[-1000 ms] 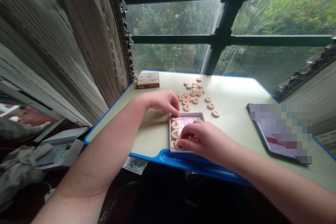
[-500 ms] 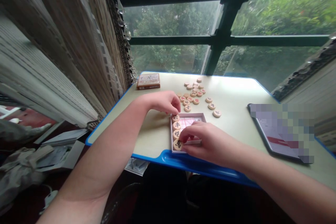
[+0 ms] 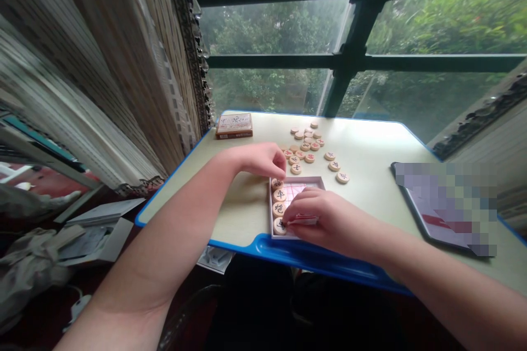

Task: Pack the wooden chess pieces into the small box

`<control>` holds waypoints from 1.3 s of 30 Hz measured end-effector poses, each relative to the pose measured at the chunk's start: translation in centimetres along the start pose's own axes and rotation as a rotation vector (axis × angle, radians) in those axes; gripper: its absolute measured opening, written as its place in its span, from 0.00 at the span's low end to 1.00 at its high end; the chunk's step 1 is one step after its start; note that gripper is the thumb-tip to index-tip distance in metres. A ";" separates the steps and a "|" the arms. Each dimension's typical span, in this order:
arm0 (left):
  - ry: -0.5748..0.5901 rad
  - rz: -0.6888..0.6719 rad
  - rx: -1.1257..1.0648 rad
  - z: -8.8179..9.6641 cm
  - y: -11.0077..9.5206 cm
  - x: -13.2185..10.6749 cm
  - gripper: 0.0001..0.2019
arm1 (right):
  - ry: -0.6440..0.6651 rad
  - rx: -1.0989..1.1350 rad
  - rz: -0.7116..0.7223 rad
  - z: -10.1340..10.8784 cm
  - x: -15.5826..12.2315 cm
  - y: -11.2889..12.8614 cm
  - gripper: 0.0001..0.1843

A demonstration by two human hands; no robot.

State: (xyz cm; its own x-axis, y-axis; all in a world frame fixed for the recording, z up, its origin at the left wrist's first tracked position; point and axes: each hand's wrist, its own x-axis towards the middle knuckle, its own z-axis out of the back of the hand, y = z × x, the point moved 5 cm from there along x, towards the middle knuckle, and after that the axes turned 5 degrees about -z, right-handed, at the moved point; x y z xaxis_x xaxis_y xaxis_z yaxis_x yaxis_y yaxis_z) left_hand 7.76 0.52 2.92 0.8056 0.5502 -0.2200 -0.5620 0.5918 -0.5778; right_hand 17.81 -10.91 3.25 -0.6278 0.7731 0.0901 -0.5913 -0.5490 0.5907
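Note:
A small shallow box (image 3: pixel 309 180) lined with red-gridded paper lies near the table's front edge. Along its left side stands a column of round wooden chess pieces (image 3: pixel 280 195) with black characters. My left hand (image 3: pixel 263 159) rests curled at the box's far left corner, fingertips on the topmost piece. My right hand (image 3: pixel 325 216) lies over the box's near half, fingers curled and pressing down by the lowest piece (image 3: pixel 279 225). Several loose wooden pieces (image 3: pixel 307 146) with red and black characters lie scattered farther back.
The cream table (image 3: pixel 362 142) has a blue rim (image 3: pixel 296 255) and stands against a green-framed window. A small printed box lid (image 3: pixel 234 125) lies at the far left corner. A dark tablet (image 3: pixel 444 205) lies at the right. Bamboo blinds hang at the left.
My right hand has slid slightly right and back within the box, uncovering the lowest piece of the column. My left hand has stayed at the box's corner.

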 end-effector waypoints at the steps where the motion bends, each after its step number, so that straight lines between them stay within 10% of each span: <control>1: 0.001 -0.003 0.005 0.0 0.0 0.0 0.13 | 0.010 0.013 0.015 0.0 0.0 0.0 0.07; 10: -0.022 0.004 0.037 0.1 0.0 -0.1 0.13 | -0.009 0.019 0.040 0.1 0.0 0.3 0.07; 18: -0.037 0.017 0.047 0.2 0.3 0.0 0.13 | -0.277 -0.097 0.151 0.3 0.4 -0.5 0.07; 39: -0.094 0.008 0.056 0.2 0.3 0.3 0.15 | -0.154 -0.106 0.088 0.0 0.7 -0.8 0.09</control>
State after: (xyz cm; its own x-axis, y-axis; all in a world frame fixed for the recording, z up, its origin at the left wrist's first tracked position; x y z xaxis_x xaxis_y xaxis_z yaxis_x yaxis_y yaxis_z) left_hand 7.79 0.95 2.89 0.7811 0.6064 -0.1487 -0.5804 0.6173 -0.5311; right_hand 17.84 -9.97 2.84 -0.5992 0.7557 0.2643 -0.5924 -0.6406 0.4885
